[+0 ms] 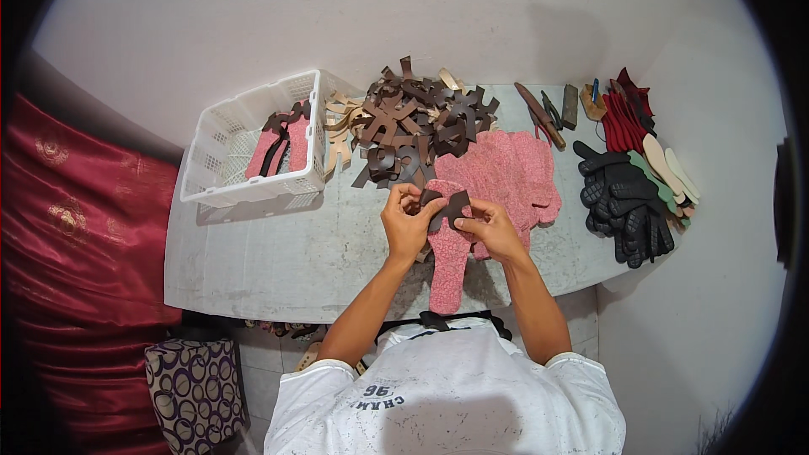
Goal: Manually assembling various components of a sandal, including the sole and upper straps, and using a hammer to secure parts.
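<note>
Near the table's front edge, my left hand (404, 221) and my right hand (495, 232) pinch opposite sides of a dark brown sandal strap (458, 206). The strap lies across a pink patterned shoe sole (447, 274), whose narrower end points toward me. My fingertips hide part of the strap's edges, and whether it is fixed to the sole I cannot tell. Just beyond and to the right is a stack of similar pink soles (502, 170). Behind my left hand rises a loose heap of brown straps (403, 118).
A white plastic basket (263, 191) at left holds pink soles with dark straps. Beige straps (339, 141) lie beside it. Toward the right are a knife (539, 115), a grey block (570, 108), red strips (620, 125) and black soles (625, 202). A wall bounds the right side.
</note>
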`<state>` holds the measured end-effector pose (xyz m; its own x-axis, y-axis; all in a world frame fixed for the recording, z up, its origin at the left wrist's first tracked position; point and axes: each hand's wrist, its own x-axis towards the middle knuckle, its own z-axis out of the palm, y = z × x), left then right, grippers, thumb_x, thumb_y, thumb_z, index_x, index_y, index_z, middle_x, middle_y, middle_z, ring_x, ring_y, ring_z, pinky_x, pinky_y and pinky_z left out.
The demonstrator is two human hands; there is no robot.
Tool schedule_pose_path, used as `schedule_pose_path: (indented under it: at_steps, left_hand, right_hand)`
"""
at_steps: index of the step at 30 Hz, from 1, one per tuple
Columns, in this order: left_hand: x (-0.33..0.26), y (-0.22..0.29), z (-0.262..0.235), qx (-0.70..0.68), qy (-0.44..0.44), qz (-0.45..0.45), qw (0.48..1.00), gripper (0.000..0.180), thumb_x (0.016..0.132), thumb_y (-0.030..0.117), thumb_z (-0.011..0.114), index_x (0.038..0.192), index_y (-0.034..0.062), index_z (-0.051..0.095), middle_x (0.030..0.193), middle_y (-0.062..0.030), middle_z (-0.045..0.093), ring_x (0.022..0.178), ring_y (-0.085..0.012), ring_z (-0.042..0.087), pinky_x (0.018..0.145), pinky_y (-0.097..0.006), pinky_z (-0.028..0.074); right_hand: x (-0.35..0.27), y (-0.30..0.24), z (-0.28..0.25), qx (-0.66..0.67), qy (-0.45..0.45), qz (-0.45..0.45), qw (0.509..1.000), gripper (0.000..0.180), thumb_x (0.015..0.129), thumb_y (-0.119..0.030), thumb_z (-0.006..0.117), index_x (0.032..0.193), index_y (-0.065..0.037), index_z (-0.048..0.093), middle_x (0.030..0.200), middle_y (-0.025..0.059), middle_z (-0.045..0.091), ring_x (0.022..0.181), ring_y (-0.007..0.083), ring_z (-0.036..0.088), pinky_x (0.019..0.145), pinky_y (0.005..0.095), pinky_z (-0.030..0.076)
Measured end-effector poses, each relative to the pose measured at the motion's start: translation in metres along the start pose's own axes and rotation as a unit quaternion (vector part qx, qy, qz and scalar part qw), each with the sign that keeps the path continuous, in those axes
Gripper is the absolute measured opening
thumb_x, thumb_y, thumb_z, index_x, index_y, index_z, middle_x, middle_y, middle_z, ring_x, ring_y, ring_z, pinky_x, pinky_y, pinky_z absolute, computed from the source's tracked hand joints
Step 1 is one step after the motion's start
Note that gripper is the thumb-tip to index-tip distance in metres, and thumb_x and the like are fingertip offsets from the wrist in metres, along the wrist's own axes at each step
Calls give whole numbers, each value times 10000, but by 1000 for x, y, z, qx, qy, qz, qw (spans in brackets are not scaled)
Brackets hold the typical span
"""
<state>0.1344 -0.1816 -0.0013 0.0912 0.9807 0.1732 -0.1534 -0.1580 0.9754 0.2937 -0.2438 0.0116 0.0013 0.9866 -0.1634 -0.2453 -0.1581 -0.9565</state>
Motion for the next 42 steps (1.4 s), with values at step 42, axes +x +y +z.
schedule_pose_path:
  at_steps: [42]
  left_hand:
    - [1,25,-10,-177,-49,-165,969,203,870,83,635,1021,51,504,940,-53,591,821,-132,614,733,-289,525]
  right_hand:
    - [-14,-11,50,-547,154,-397,721,455,674,-42,688,1123,-104,653,1006,105,595,986,297,556,791,419,473]
